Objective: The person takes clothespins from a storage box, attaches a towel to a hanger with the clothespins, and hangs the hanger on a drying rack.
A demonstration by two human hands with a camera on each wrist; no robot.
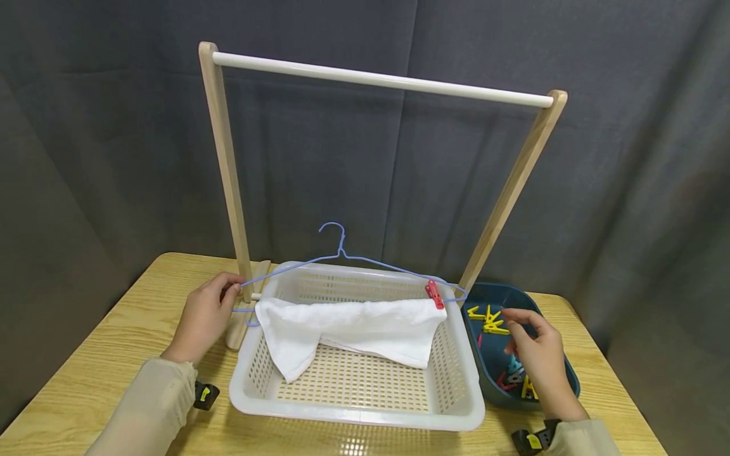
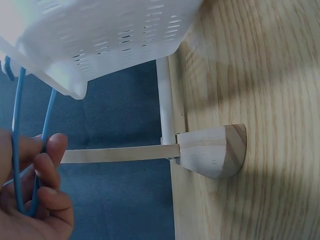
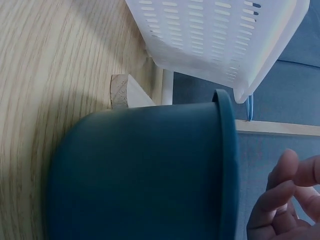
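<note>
My left hand [image 1: 208,310] grips the left end of a blue wire hanger [image 1: 296,265]; in the left wrist view its two wires [image 2: 18,100] run between the fingers. A white towel [image 1: 353,329] drapes over the hanger's lower bar, above a white basket [image 1: 356,415]. At the towel's right end a red clothespin [image 1: 435,295] clamps it to the bar. My right hand [image 1: 536,348] hovers over a dark blue bin [image 1: 485,373], fingers loosely bent, with nothing visible between them. Beside its fingertips in the head view lie yellow clothespins [image 1: 493,322].
Behind the basket rises a wooden rack with a white top rail [image 1: 382,79] and two slanted posts, its left foot [image 1: 236,332] on the wooden table [image 1: 97,373]. Inside the bin lie more clothespins [image 1: 515,369] in several colours. A grey curtain [image 1: 319,152] hangs behind.
</note>
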